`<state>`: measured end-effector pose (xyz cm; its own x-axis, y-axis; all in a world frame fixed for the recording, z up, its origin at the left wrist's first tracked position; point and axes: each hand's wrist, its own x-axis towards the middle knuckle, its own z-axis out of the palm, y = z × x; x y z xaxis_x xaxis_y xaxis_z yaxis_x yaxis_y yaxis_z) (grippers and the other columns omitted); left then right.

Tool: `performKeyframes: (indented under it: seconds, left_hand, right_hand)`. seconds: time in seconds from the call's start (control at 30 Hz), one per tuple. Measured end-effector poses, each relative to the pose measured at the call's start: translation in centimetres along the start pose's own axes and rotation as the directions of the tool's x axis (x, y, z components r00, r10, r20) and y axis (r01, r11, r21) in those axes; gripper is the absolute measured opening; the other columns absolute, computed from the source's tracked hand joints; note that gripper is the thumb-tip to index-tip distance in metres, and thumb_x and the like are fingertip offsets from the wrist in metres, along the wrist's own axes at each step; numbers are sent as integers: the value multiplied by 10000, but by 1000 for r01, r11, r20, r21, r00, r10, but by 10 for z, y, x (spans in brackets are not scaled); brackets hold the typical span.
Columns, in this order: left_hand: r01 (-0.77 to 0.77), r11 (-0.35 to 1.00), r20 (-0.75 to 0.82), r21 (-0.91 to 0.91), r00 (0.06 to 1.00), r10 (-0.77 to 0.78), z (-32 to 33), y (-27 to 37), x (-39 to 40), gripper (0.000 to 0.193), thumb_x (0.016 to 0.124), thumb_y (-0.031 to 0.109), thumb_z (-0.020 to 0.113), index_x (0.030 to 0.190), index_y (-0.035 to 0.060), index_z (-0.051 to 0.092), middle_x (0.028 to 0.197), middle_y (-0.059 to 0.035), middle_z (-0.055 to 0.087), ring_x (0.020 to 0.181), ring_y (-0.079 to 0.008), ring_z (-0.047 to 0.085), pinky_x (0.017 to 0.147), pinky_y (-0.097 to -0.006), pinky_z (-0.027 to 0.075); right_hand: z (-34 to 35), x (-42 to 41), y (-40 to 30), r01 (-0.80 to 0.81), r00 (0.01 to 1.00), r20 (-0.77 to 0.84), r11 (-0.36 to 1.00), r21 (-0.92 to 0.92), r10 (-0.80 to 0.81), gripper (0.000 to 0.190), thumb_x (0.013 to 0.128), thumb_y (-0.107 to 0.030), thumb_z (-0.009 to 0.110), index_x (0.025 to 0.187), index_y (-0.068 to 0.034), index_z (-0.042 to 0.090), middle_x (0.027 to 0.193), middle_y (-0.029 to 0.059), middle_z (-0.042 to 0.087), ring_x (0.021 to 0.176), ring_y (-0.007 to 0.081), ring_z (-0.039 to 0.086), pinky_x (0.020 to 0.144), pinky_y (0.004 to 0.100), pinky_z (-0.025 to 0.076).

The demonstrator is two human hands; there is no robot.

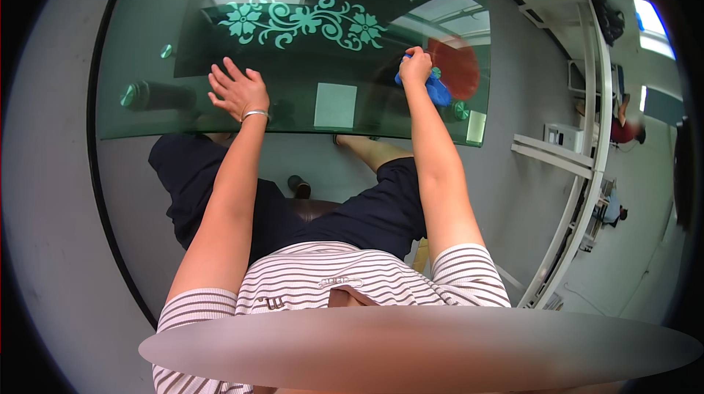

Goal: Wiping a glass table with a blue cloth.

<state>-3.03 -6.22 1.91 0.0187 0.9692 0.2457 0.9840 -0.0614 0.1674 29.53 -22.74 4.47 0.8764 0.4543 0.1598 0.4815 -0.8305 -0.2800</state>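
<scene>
Before me is a glass tabletop (286, 69) with a pale green floral pattern (305, 21) near its far side. My left hand (240, 91), with a silver bangle at the wrist, is over the left half of the glass, fingers spread and holding nothing. Over the right half, my right hand (416, 66) grips a blue cloth (439, 91), part of which hangs out below the fist. Just beyond that hand a round red shape (455, 67) shows at the glass; whether it lies on or under it I cannot tell. A pale square (335, 106) sits between my hands near the front edge.
A small pale rectangle (476, 127) marks the front right corner. Round metal discs (461, 110) show at the table legs. To the right stands a white-framed desk (597, 135) with a white device (563, 137) by it. Two people (624, 129) are farther off.
</scene>
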Motion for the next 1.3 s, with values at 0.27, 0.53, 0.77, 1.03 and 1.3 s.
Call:
performKeyframes:
  seconds: [0.27, 0.53, 0.77, 1.03, 1.3]
  left_hand:
    - [21, 1000, 15, 13, 1000, -21, 0, -8, 2, 562, 911, 377, 506, 1436, 201, 408, 1513, -117, 331, 1413, -294, 290, 1092, -585, 256]
    - [2, 1000, 4, -22, 1000, -2, -6, -2, 1, 594, 887, 360, 537, 1436, 174, 410, 1516, -131, 325, 1405, -315, 302, 1092, -583, 254]
    - [41, 999, 53, 3, 998, -41, -7, -6, 2, 586, 902, 377, 523, 1445, 196, 397, 1528, -108, 303, 1420, -295, 273, 1095, -577, 244]
    - [20, 998, 59, -52, 998, -17, -6, -3, 3, 603, 908, 379, 519, 1462, 188, 377, 1538, -121, 285, 1426, -303, 260, 1097, -589, 238]
    - [30, 996, 69, -85, 997, -24, -9, -10, 3, 616, 896, 360, 526, 1462, 156, 392, 1545, -151, 301, 1428, -323, 274, 1105, -587, 223]
  right_hand:
    - [7, -123, -117, 526, 801, -5, 699, 485, -599, 128, 760, -7, 683, 855, -72, 627, 884, 118, 609, 889, 327, 584, 786, 429, 479]
    - [17, -69, -142, 540, 788, 55, 731, 418, -613, 129, 751, -23, 704, 849, -83, 645, 883, 92, 648, 887, 326, 570, 805, 412, 470]
    - [-1, -140, -130, 603, 681, 83, 621, 501, -728, 212, 739, 20, 693, 909, -66, 599, 878, 105, 623, 896, 325, 576, 801, 402, 475]
    - [16, -91, -166, 589, 756, 54, 714, 378, -652, 217, 762, 19, 681, 936, -67, 586, 907, 100, 640, 896, 322, 575, 803, 415, 471]
    - [-14, -134, -132, 606, 629, 178, 620, 499, -757, 238, 740, 49, 672, 920, -69, 569, 847, 93, 618, 853, 312, 576, 772, 416, 470]
